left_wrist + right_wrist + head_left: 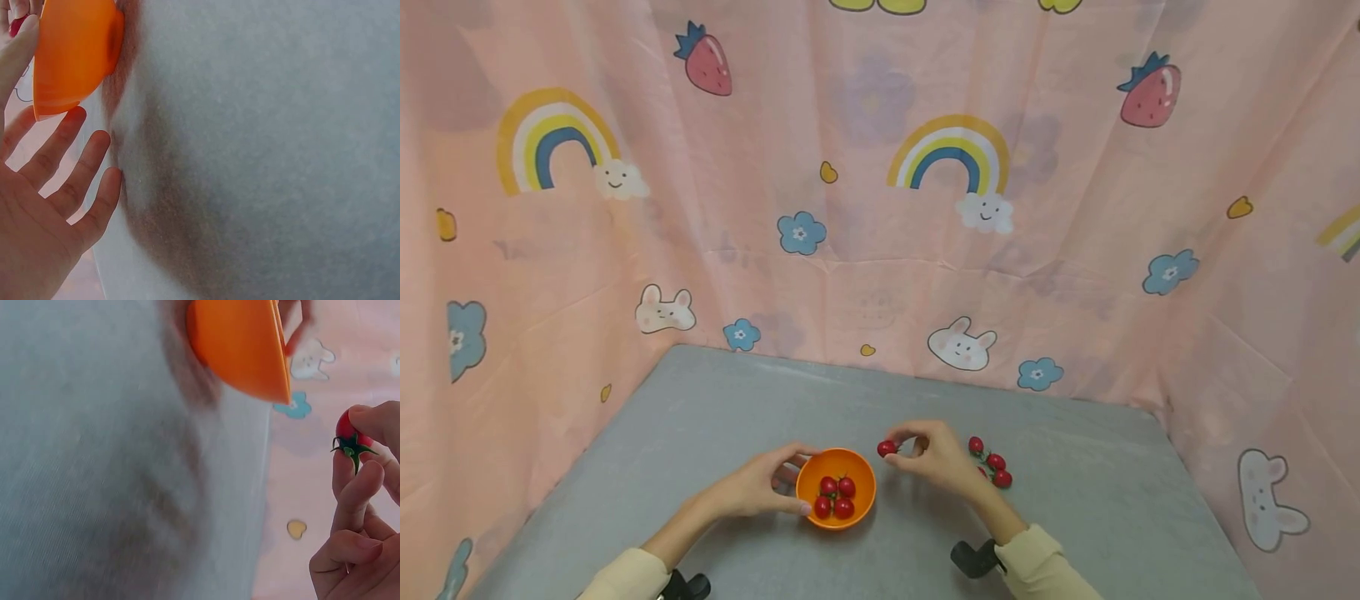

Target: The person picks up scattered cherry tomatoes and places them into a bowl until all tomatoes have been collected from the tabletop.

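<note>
An orange bowl [870, 492] stands on the grey table with several red cherry tomatoes [844, 507] inside it. My left hand [760, 483] steadies the bowl from its left side, thumb at the near rim and fingers round the far rim. In the left wrist view, the middle to little fingers [94, 153] are spread beside the bowl. Just right of the bowl and above the table, my right hand [936, 457] pinches one cherry tomato [347, 432] between thumb and fingers. Its green stem shows in the right wrist view.
Several more cherry tomatoes [996, 462] lie on the table to the right, partly hidden behind the right wrist. A pink patterned curtain [865, 283] hangs along the table's back and sides. Black wrist mounts [974, 559] stick out near both sleeves.
</note>
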{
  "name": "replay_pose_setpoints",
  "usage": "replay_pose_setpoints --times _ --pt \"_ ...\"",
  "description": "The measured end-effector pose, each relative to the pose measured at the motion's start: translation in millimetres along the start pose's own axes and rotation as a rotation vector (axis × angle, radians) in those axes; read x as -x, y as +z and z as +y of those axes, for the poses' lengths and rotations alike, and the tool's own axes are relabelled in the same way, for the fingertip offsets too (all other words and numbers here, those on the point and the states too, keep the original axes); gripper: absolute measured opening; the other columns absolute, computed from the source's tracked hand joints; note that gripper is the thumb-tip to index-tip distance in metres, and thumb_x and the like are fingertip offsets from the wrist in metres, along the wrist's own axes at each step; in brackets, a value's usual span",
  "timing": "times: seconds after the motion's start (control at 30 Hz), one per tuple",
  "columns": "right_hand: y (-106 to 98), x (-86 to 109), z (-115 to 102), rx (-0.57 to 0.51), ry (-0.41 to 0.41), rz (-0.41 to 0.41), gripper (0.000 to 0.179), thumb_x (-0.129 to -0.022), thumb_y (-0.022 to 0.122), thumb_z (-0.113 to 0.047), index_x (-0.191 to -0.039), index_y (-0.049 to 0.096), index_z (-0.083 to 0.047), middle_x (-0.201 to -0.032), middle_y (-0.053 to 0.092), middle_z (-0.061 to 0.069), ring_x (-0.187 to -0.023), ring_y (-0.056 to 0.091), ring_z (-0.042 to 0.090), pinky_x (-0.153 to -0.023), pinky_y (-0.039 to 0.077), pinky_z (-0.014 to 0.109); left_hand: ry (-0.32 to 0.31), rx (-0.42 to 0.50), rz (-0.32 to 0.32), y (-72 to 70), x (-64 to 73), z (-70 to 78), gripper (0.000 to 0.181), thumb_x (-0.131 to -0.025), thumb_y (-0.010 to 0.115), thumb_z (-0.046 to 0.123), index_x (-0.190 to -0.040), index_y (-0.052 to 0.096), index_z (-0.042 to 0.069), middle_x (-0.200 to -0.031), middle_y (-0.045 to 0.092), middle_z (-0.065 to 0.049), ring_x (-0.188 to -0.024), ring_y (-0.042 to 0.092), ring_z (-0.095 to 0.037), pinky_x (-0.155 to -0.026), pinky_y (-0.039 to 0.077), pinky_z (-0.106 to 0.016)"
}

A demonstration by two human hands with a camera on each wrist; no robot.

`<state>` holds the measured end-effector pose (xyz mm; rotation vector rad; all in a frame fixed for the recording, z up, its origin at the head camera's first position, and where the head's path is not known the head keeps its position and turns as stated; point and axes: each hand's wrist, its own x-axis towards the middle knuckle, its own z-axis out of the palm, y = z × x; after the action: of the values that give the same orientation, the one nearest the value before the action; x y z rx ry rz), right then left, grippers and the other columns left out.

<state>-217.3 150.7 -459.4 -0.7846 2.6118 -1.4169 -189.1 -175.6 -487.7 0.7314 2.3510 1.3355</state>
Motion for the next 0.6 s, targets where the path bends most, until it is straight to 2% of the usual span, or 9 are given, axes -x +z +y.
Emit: replay_pose_setpoints --times 0.4,0.6 --pt "17 -9.5 -10 -0.054 0.001 -0.137 0.016 -0.087 0.083 -0.018 -0.102 0.077 -0.014 -0.094 0.068 -0.005 -0.061 0.053 0.015 -0.057 0.049 0.025 0.000 -0.002 -0.004 0.4 0.3 -0.3 0.068 -0.088 0.084 0.027 -0.145 0.050 0.015 -0.132 0.059 -0.010 -0.108 0.064 -0.025 -0.089 0.053 -0.045" --pt "14 -5.4 -9 -0.112 0.024 -0.151 0.025 -0.087 0.083 -0.014 -0.110 0.074 -0.008 -0.104 0.068 0.006 -0.056 0.051 0.016 -0.054 0.047 0.024 0.002 -0.004 -0.003 0.4 0.2 0.2 0.067 -0.087 0.084 0.027 -0.145 0.050 0.017 -0.132 0.059 -0.010 -0.107 0.064 -0.024 -0.088 0.052 -0.046"
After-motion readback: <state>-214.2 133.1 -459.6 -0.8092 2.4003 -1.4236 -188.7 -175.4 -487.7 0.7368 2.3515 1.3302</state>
